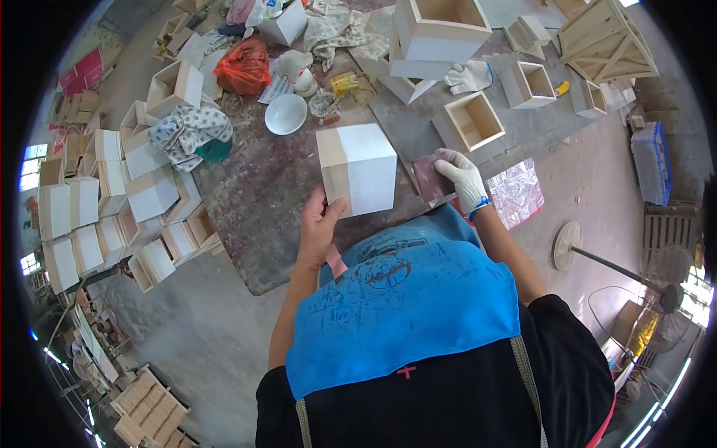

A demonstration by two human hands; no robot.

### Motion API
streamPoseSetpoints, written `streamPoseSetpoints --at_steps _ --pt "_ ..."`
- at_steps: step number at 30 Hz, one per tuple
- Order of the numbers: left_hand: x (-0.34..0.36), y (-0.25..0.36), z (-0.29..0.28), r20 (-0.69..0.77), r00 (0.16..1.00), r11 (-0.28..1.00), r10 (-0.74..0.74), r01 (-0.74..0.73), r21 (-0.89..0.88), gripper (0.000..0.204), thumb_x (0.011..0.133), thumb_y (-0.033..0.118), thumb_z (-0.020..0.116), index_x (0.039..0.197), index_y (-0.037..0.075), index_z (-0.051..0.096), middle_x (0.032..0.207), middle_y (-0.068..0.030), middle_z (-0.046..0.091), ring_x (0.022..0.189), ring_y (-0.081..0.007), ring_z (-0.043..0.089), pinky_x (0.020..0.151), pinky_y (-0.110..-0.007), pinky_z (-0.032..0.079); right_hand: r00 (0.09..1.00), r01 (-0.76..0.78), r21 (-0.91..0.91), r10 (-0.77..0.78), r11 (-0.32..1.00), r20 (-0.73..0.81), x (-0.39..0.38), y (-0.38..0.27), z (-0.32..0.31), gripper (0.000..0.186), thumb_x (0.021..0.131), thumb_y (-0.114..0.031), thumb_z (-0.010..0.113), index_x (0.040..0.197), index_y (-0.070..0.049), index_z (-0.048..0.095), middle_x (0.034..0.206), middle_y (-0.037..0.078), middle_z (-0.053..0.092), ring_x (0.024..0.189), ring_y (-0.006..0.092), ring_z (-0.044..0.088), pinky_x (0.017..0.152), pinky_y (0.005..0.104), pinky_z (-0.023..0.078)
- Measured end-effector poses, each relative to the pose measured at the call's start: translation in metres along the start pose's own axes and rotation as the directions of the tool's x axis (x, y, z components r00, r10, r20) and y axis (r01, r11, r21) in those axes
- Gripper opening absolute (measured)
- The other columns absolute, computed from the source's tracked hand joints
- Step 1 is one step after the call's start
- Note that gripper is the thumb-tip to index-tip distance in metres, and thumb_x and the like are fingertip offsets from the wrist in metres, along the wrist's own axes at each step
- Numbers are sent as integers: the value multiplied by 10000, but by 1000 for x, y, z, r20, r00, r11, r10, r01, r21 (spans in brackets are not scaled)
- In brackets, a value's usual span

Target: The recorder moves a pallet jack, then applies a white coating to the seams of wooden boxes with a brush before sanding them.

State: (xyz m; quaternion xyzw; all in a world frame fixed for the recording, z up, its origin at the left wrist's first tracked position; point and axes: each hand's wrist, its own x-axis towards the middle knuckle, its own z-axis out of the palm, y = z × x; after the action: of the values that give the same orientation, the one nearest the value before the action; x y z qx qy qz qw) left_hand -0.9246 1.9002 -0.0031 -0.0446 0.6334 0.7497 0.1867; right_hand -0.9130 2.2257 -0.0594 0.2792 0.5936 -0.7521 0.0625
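My bare left hand (321,224) grips the lower left edge of a wooden box (372,173), its thumb on the near side. The box has white-painted faces and one bare wood face, and it is tilted above the front edge of the worktable (250,216). To its right, my right hand (461,181) wears a white knitted glove with a blue band at the wrist. Its thumb and fingers are closed on a dark reddish-brown sheet of sandpaper (431,179), which is apart from the box. A blue apron (403,299) covers my lap.
Open wooden boxes (472,123) stand on the right of the table; more boxes (82,201) are stacked at the left. A white bowl (286,114), red plastic bag (243,66), spare glove (469,77) and rags (190,134) lie about. A standing fan (665,299) is at the right.
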Motion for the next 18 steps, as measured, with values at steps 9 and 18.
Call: streamPoseSetpoints --at_steps 9,18 --pt "-16 37 -11 14 996 994 92 -93 64 398 966 92 663 1339 -11 572 1213 -47 663 1098 -131 600 968 -284 464 999 -28 -24 29 999 26 -4 16 12 382 934 -162 698 1274 -9 614 1083 40 689 963 135 657 889 295 537" --pt "-31 65 -23 51 988 930 144 -153 334 327 898 74 690 1209 -20 650 1131 -89 689 1064 -187 627 1041 -361 445 985 -112 258 74 960 153 -12 -2 18 496 949 -229 698 1366 -24 527 1187 66 647 1039 159 645 936 328 528"
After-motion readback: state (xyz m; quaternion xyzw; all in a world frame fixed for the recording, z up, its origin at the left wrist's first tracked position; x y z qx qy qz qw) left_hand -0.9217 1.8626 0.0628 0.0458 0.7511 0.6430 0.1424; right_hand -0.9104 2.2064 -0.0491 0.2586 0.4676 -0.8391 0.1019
